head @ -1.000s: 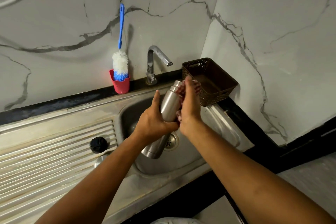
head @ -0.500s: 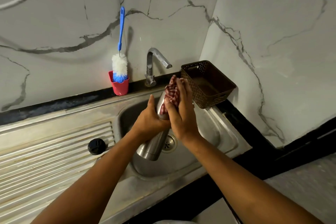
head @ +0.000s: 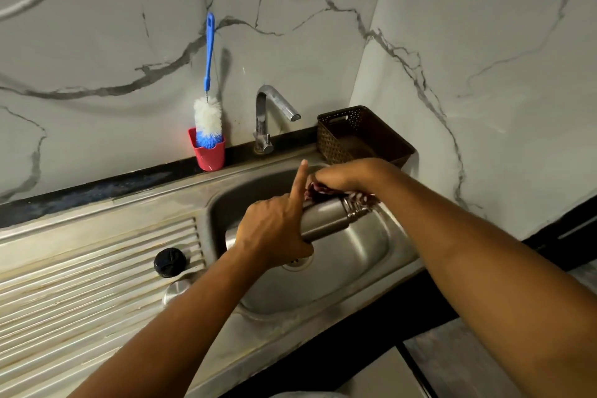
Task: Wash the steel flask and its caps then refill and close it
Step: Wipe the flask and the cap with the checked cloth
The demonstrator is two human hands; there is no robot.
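Note:
The steel flask [head: 326, 218] lies nearly level over the sink basin [head: 361, 268], its open threaded neck pointing right. My left hand [head: 274, 229] grips its body, with the index finger sticking straight up. My right hand [head: 349, 174] holds a red checked cloth [head: 323, 189] against the flask's upper side near the neck. A black cap [head: 170, 262] sits on the ribbed drainboard [head: 80, 284], and a steel cap [head: 177, 291] lies just below it, partly hidden by my left forearm.
A tap [head: 274, 113] stands behind the basin, its spout dry. A blue bottle brush [head: 208, 100] stands in a red cup [head: 208, 152] to its left. A brown perforated basket [head: 361, 136] sits at the back right corner. Marble walls close in behind and to the right.
The flask has tipped from steeply tilted to nearly level, neck now right. My right hand with the cloth moved from covering the neck to lying along the flask's top.

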